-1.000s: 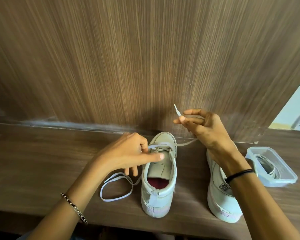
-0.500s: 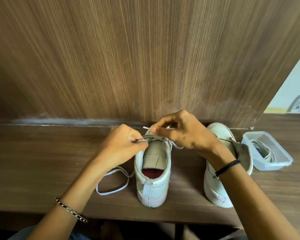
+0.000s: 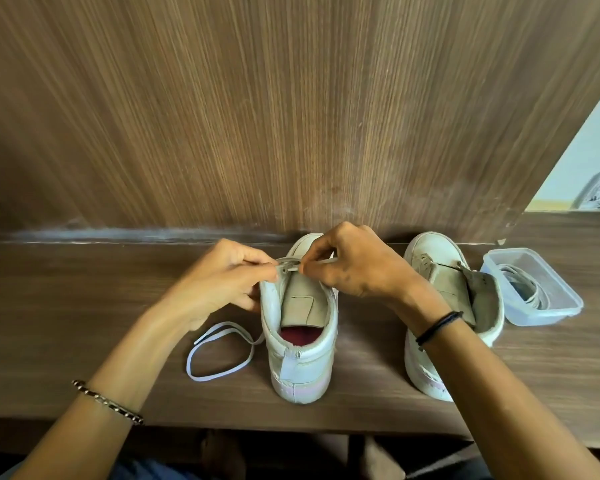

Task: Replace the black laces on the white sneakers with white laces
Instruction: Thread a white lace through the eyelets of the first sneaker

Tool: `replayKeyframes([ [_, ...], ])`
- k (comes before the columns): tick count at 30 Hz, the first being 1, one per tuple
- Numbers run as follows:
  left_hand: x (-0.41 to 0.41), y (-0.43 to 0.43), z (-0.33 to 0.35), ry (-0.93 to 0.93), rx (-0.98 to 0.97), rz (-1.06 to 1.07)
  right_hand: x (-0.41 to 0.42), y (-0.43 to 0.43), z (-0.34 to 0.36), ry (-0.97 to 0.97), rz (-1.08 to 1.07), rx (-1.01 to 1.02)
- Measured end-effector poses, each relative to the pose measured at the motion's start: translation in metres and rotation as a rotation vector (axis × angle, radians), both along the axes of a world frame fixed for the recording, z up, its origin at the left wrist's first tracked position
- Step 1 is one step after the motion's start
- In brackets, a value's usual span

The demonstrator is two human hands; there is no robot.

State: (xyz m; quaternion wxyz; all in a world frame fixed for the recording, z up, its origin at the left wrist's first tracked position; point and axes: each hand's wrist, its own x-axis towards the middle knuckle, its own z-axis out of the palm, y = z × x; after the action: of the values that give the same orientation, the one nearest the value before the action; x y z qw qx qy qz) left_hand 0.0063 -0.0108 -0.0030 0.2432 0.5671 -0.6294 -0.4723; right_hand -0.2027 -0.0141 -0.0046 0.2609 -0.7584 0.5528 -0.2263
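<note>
Two white sneakers stand heel-toward-me on a wooden shelf. The left sneaker (image 3: 300, 344) carries a white lace (image 3: 219, 355) whose free end loops on the shelf to its left. My left hand (image 3: 222, 282) grips that sneaker's left eyelet flap. My right hand (image 3: 354, 268) pinches the lace tip at an eyelet on the same flap, just beside my left fingertips. The right sneaker (image 3: 465, 306) has no lace and its tongue is pulled open. No black lace is in view.
A clear plastic container (image 3: 565, 303) at the right holds a coiled white lace (image 3: 523, 285). A wood-grain wall (image 3: 291, 116) rises just behind the shoes. The shelf's front edge (image 3: 222, 424) runs below the heels.
My right hand came down from holding the lace tip in the air to the left sneaker's eyelets. My left hand shifted from the sneaker's side to its left flap.
</note>
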Motion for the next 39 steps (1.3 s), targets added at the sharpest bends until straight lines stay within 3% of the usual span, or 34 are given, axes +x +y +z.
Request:
replayKeyframes([
  [18,-0.006,0.004,0.004,-0.008,-0.007,0.000,0.017,0.003,-0.005,-0.002,-0.022,0.058],
  [23,-0.004,0.003,0.004,0.107,0.057,0.084,0.016,0.002,-0.005,-0.008,0.013,0.068],
  [27,-0.007,0.000,-0.008,-0.017,0.019,0.048,0.015,0.001,-0.004,-0.002,0.013,0.078],
  [33,-0.011,-0.002,-0.009,0.017,-0.008,0.122,0.009,0.002,-0.004,0.030,-0.007,0.087],
  [36,-0.003,-0.003,-0.006,0.147,0.007,0.210,0.007,0.003,-0.001,0.061,-0.020,0.117],
  [39,0.010,-0.008,0.002,0.433,0.098,0.362,0.004,0.003,0.001,0.065,0.001,0.114],
])
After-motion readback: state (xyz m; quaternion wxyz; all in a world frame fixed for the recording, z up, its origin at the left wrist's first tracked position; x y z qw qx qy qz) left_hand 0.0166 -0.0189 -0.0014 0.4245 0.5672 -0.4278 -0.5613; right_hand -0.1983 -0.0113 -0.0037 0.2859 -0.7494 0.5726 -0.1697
